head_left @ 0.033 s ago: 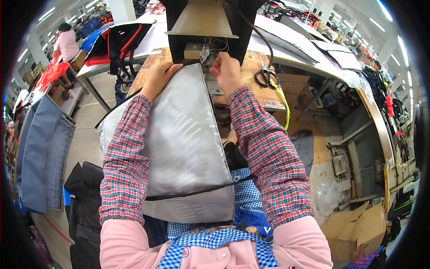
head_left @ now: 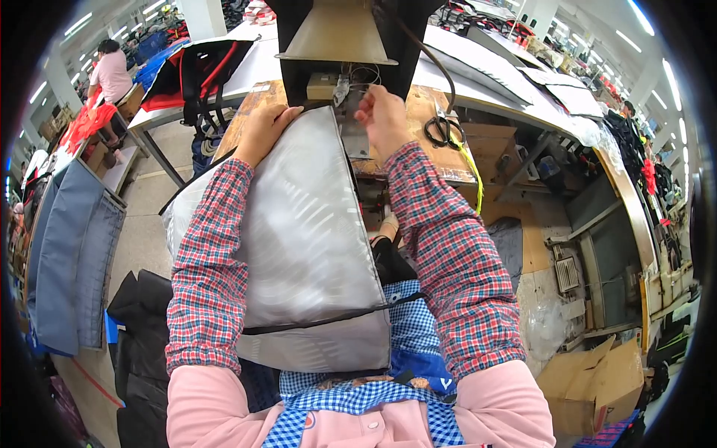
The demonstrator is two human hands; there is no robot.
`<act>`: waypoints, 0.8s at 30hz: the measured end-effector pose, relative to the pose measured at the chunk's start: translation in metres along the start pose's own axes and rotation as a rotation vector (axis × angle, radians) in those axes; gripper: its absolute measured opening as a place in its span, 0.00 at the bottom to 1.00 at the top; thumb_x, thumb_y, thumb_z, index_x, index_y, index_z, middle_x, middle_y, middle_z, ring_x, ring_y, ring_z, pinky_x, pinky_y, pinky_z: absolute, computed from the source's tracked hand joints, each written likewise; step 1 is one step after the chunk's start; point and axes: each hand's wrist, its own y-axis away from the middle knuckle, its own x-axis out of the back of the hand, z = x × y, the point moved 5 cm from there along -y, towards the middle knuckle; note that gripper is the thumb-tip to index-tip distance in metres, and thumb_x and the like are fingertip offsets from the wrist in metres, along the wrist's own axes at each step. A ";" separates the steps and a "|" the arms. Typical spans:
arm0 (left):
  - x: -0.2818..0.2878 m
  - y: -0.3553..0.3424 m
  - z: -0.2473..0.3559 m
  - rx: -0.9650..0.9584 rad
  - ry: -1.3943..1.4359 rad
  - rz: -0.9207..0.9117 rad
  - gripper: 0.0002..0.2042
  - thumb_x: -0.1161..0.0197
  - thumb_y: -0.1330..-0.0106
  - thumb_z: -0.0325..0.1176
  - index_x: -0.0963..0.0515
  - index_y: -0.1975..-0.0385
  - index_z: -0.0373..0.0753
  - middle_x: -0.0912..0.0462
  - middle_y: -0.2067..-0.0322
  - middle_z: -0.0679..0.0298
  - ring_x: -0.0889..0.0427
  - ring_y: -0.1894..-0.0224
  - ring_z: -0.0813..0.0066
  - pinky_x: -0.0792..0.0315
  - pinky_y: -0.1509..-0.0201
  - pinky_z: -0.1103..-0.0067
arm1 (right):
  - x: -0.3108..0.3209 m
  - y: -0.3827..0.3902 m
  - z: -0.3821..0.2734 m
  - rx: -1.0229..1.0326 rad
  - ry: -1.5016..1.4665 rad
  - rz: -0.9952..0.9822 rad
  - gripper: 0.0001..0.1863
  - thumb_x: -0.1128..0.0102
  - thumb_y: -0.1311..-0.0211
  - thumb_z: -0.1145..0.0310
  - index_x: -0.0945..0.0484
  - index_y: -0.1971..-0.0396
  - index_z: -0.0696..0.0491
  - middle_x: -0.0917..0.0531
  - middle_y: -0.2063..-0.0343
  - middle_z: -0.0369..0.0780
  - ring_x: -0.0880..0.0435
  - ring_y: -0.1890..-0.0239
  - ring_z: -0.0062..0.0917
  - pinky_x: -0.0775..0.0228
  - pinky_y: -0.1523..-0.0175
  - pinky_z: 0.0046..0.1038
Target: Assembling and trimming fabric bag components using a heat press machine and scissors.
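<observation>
A large silver-grey sheet panel (head_left: 306, 216) with black edging lies over my lap and runs up to the sewing machine (head_left: 340, 41). My left hand (head_left: 267, 131) grips its far left edge, thumb toward the machine. My right hand (head_left: 384, 119) is raised beside the needle area (head_left: 342, 89), right of the panel and apart from it. Its fingers are curled in; whatever they may hold is too small to make out. Black-handled scissors (head_left: 444, 131) lie on the wooden tabletop (head_left: 420, 158), right of my right hand.
A yellow-green strip (head_left: 472, 179) hangs off the table's right edge. White tables (head_left: 485, 75) with flat panels stand behind. A black and red bag (head_left: 198, 75) lies at the far left. Open cardboard box (head_left: 590, 381) sits at lower right; dark sheets (head_left: 146, 358) lie at lower left. Someone (head_left: 112, 71) sits far left.
My right hand has shifted slightly up and to the right, away from the needle area. My left hand and the panel have hardly moved.
</observation>
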 end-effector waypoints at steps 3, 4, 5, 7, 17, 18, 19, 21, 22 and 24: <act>0.005 0.002 -0.001 0.049 0.019 -0.027 0.20 0.41 0.31 0.49 0.16 0.67 0.35 0.17 0.74 0.50 0.17 0.70 0.54 0.27 0.65 0.67 | 0.011 0.012 -0.026 0.093 0.080 -0.027 0.09 0.43 0.36 0.65 0.26 0.74 0.51 0.27 0.79 0.32 0.27 0.77 0.18 0.31 0.75 0.24; 0.005 0.004 -0.003 0.062 -0.013 -0.030 0.20 0.41 0.31 0.49 0.16 0.67 0.35 0.17 0.73 0.50 0.17 0.70 0.54 0.27 0.65 0.67 | 0.017 0.021 -0.030 0.090 0.080 -0.031 0.09 0.43 0.36 0.65 0.26 0.74 0.51 0.27 0.79 0.32 0.27 0.77 0.18 0.31 0.75 0.24; 0.005 0.006 -0.005 0.076 -0.045 -0.034 0.20 0.41 0.31 0.49 0.16 0.67 0.35 0.17 0.73 0.50 0.17 0.70 0.54 0.27 0.65 0.67 | 0.024 0.034 -0.030 0.058 0.166 -0.043 0.09 0.42 0.35 0.65 0.26 0.75 0.51 0.27 0.79 0.32 0.27 0.77 0.18 0.31 0.74 0.24; 0.004 0.005 0.004 0.073 -0.046 -0.044 0.19 0.41 0.31 0.48 0.16 0.67 0.35 0.17 0.73 0.50 0.17 0.70 0.54 0.27 0.65 0.67 | 0.056 0.053 -0.039 0.032 0.384 -0.117 0.09 0.42 0.35 0.65 0.25 0.74 0.51 0.26 0.78 0.31 0.27 0.77 0.16 0.31 0.72 0.22; 0.056 0.077 0.052 -0.015 0.103 -0.007 0.15 0.39 0.32 0.40 0.19 0.70 0.32 0.18 0.73 0.49 0.19 0.69 0.50 0.28 0.64 0.66 | -0.033 0.279 -0.013 1.196 1.491 -1.264 0.35 0.36 0.47 0.63 0.34 0.35 0.48 0.31 0.35 0.41 0.42 0.28 0.39 0.55 0.26 0.50; 0.061 0.087 0.064 -0.006 0.089 -0.022 0.15 0.38 0.32 0.40 0.20 0.72 0.32 0.19 0.73 0.49 0.20 0.69 0.50 0.28 0.65 0.65 | -0.047 0.299 -0.012 1.311 1.319 -1.379 0.28 0.38 0.46 0.63 0.28 0.42 0.48 0.24 0.41 0.40 0.32 0.33 0.34 0.51 0.27 0.47; 0.068 0.103 0.073 0.012 0.069 -0.039 0.15 0.38 0.32 0.41 0.21 0.73 0.32 0.20 0.74 0.49 0.20 0.69 0.49 0.28 0.65 0.65 | -0.060 0.314 0.000 1.452 1.211 -1.459 0.17 0.40 0.46 0.64 0.23 0.55 0.49 0.18 0.54 0.37 0.20 0.46 0.29 0.44 0.29 0.42; 0.087 0.136 0.089 0.092 0.053 -0.192 0.13 0.39 0.31 0.39 0.22 0.61 0.34 0.18 0.66 0.50 0.19 0.64 0.50 0.26 0.61 0.66 | -0.082 0.334 0.016 1.427 1.216 -1.422 0.08 0.40 0.47 0.65 0.25 0.68 0.49 0.18 0.68 0.35 0.17 0.60 0.26 0.35 0.36 0.38; 0.103 0.157 0.094 0.083 0.054 -0.168 0.14 0.40 0.31 0.39 0.23 0.57 0.34 0.18 0.63 0.51 0.18 0.60 0.54 0.26 0.57 0.68 | -0.092 0.337 0.024 1.382 1.282 -1.393 0.08 0.39 0.48 0.65 0.26 0.70 0.49 0.19 0.71 0.35 0.17 0.63 0.27 0.34 0.40 0.37; 0.150 0.204 0.103 0.201 0.209 -0.257 0.19 0.43 0.29 0.43 0.25 0.51 0.31 0.18 0.56 0.52 0.19 0.52 0.62 0.27 0.48 0.72 | -0.111 0.334 0.029 1.216 1.158 -1.328 0.10 0.34 0.53 0.66 0.27 0.72 0.50 0.20 0.76 0.37 0.18 0.68 0.31 0.32 0.49 0.35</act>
